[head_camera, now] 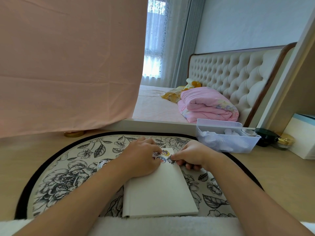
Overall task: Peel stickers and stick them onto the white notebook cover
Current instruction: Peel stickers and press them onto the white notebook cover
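White rectangular notebook (160,189) lies closed and flat on the round floral-print mat with a black rim (68,167), its near edge almost at your body; the mat sits on the pale wooden desk (281,176). Your left hand (141,159) rests palm-down on the far left part of the cover, fingers loosely bent with the tips pressing the cover, holding nothing that shows. Your right hand (190,155) is at the notebook's far right edge; thumb and forefinger pinch the small dark cartoon sticker (171,161), the other fingers curled under, and whether that sticker touches the cover you cannot tell. Just beside it on the cover sit a round blue-faced sticker (161,159) and, beyond that, a yellow-and-black figure sticker (166,152), both close to your left fingertips. One more white cartoon sticker (102,163) lies on the mat, left of your left forearm and partly hidden by it. To the right, off the mat, stands a clear plastic basket (226,138) with white scraps inside; past it a black round jar (265,135) and a gold-lidded glass jar (286,139).
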Demonstrator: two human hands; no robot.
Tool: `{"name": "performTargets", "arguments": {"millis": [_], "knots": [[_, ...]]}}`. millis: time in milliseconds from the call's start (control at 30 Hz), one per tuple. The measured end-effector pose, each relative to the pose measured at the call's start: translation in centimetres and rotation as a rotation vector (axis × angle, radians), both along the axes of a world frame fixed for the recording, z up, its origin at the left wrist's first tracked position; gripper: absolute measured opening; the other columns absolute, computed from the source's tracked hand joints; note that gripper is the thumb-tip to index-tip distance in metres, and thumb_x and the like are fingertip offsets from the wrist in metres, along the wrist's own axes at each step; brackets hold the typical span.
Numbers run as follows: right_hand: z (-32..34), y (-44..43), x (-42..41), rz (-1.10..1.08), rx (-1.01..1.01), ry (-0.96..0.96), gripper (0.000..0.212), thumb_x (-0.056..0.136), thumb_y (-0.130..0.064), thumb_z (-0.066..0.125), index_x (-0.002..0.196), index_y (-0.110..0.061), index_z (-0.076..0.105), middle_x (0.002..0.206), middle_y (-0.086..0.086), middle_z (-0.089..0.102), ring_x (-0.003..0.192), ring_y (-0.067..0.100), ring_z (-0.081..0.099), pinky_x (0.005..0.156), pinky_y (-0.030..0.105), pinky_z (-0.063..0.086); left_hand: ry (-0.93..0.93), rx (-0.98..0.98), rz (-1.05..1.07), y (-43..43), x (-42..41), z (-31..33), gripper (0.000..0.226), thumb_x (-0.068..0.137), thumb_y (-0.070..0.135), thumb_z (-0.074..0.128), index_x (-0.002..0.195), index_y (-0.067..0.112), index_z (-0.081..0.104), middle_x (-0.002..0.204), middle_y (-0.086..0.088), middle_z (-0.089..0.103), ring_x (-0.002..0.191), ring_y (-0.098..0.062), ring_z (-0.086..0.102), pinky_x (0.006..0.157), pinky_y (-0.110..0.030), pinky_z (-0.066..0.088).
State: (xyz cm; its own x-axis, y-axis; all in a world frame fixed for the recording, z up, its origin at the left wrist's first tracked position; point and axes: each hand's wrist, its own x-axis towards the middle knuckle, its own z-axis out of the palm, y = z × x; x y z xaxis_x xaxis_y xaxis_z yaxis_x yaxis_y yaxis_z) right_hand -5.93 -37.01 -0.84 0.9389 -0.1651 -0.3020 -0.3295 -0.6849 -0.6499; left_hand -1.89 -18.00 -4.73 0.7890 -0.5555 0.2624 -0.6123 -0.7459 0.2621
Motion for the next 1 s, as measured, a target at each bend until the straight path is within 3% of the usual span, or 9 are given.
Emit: {"name": "performTargets", "arguments": {"millis": [233,400,533,667,800,900,1000], "knots": [[-0.4,0.2,0.2,0.016,-0.088,-0.057,0.025,0.082,-0.032,0.076,0.072,-0.011,0.066,0.044,-0.008,0.055,0.039,0.012,0.047,0.044,0.022,0.034,-0.04,-0.047,-0.153,0.0,-0.6,0.2,0.034,0.092,0.024,0.055,0.114,0.045,0.069,0.116,0.024,0.059,0.112,0.001,0.046,0.089,-0.026,0.046],[-0.1,0.6,0.1,0.053,-0.19,-0.123,0.019,0.08,-0.033,0.077,0.074,-0.017,0.07,0.061,0.0,0.067,0.045,0.017,0.057,0.049,0.024,0.046,-0.055,-0.002,-0.166,-0.1,-0.7,0.1,0.038,0.09,0.022,0.051,0.112,0.047,0.07,0.117,0.024,0.062,0.111,0.0,0.048,0.087,-0.022,0.042],[0.6,0.4,-0.6,0.045,-0.276,-0.142,0.024,0.089,-0.024,0.055,0.101,-0.016,0.075,0.074,0.006,0.076,0.051,0.017,0.065,0.053,0.028,0.059,-0.057,0.002,-0.164,-0.3,-1.1,0.3,0.038,0.089,0.021,0.05,0.113,0.042,0.069,0.116,0.02,0.063,0.113,-0.004,0.048,0.093,-0.028,0.044],[0.6,-0.4,-1.6,0.042,-0.232,-0.195,0.049,0.091,-0.017,0.049,0.14,-0.024,0.055,0.086,0.001,0.074,0.059,0.015,0.067,0.051,0.025,0.054,-0.072,0.037,-0.153,-0.4,-1.2,0.3,0.037,0.089,0.024,0.048,0.117,0.04,0.066,0.116,0.018,0.061,0.114,-0.007,0.048,0.093,-0.031,0.046],[-0.8,-0.5,-3.3,0.185,-0.381,-0.358,0.045,0.093,-0.02,0.051,0.135,-0.032,0.06,0.094,-0.016,0.064,0.071,0.001,0.056,0.068,0.02,0.05,-0.109,0.097,-0.157,-0.8,-1.5,0.3,0.033,0.094,0.036,0.044,0.122,0.038,0.061,0.118,0.016,0.058,0.115,-0.011,0.047,0.096,-0.036,0.043],[-1.8,-0.4,-4.5,0.241,-0.522,-0.44,0.041,0.095,-0.029,0.049,0.133,-0.036,0.061,0.116,-0.017,0.062,0.097,0.005,0.058,0.09,0.03,0.051,-0.114,0.172,-0.154,-0.9,-1.4,0.0,0.043,0.096,0.044,0.037,0.135,0.039,0.054,0.126,0.014,0.052,0.12,-0.012,0.042,0.099,-0.038,0.04],[-2.5,-0.2,-5.2,0.319,-0.639,-0.452,0.041,0.095,-0.032,0.044,0.133,-0.037,0.059,0.119,-0.015,0.055,0.113,0.012,0.054,0.092,0.03,0.049,-0.107,0.26,-0.152,-0.8,-1.5,-0.1,0.055,0.094,0.047,0.024,0.144,0.039,0.045,0.134,0.012,0.044,0.124,-0.013,0.035,0.103,-0.04,0.034]]}}
